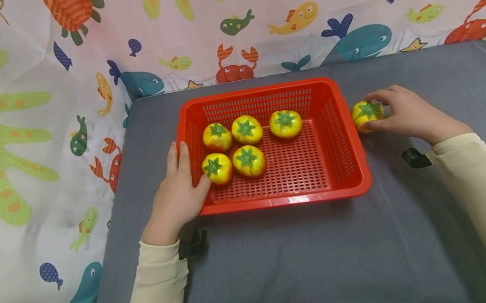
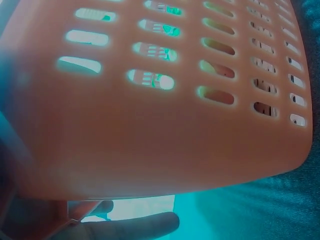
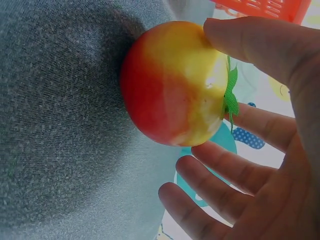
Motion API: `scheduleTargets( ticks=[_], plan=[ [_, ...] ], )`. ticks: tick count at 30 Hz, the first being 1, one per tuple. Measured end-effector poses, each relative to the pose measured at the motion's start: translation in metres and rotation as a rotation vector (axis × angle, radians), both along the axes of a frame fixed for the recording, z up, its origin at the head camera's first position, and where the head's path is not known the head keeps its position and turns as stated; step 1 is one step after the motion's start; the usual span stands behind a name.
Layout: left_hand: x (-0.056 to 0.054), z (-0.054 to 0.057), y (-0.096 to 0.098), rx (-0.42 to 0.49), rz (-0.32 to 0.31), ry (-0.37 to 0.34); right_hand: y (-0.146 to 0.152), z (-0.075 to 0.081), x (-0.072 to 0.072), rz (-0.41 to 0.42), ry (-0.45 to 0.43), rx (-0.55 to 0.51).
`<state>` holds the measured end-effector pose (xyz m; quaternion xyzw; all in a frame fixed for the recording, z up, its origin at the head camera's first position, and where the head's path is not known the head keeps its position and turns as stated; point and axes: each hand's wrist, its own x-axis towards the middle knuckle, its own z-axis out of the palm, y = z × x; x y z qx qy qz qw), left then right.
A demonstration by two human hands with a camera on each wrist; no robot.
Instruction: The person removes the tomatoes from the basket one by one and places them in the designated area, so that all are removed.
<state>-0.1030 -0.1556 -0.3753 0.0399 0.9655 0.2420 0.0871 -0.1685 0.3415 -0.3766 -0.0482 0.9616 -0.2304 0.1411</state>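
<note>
A red plastic basket (image 1: 274, 202) with slotted walls stands on the table. My left hand (image 1: 176, 193) holds its left rim, thumb over the inside and fingers along the edge; the basket's wall (image 2: 150, 140) fills most of the left wrist view. Inside, several yellow toy tomatoes (image 1: 249, 161) with green star-shaped leaves sit mostly toward the left. Just outside the right wall, another toy tomato (image 1: 362, 115) lies on the table, pinched between the thumb and index finger of my right hand (image 1: 412, 113). Its red underside shows in the right wrist view, where the other fingers are spread.
A grey cloth covers the table (image 1: 289, 270). Behind it and along the left hangs a curtain (image 1: 188, 39) printed with sea animals. Black straps with small devices (image 1: 416, 158) are on both wrists, over beige sleeves.
</note>
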Motion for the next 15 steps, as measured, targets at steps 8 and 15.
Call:
scheduleTargets(
  ticks=[8, 15],
  plan=[
    [0.0, 0.003, 0.0, 0.003, 0.0, -0.015, -0.002, 0.005, 0.001, 0.026, 0.037, 0.019],
    [0.0, 0.003, 0.0, 0.006, -0.005, -0.018, -0.007, 0.02, -0.002, 0.037, 0.062, 0.048]
  ],
)
